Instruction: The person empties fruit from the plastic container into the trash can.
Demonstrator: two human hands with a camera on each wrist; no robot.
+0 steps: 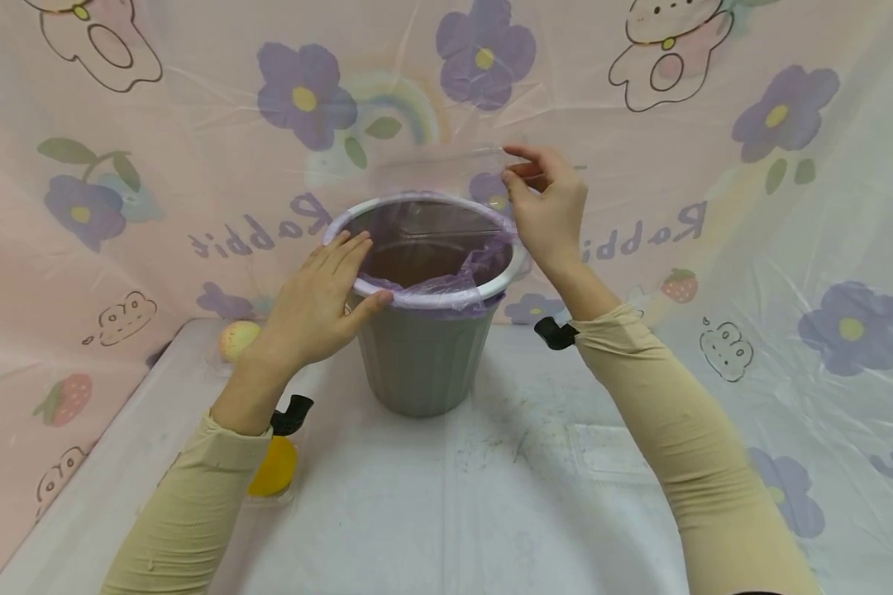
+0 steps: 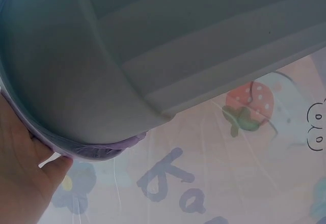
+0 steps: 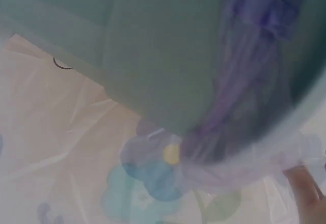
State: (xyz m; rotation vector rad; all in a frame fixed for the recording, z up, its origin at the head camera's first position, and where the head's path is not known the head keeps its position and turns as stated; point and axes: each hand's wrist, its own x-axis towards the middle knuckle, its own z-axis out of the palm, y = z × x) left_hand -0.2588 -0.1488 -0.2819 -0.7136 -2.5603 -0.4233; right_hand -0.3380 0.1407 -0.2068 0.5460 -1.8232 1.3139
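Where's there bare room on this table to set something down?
Widest: white table in front of the gray trash bin, between the yellow disc and right sleeve. Smaller, dark-streaked: between the bin and the clear tray on the right. Crowded: the left side, with the disc, left sleeve and a round yellow-pink item.

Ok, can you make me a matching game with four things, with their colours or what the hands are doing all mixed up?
Things:
1. Bin
2. Bin bag
3. Left hand
4. Right hand

Clues:
A. Pinching a clear plastic piece
B. Purple and see-through
C. Resting on the white rim
D. Grey outside

Right pairs: 1-D, 2-B, 3-C, 4-A
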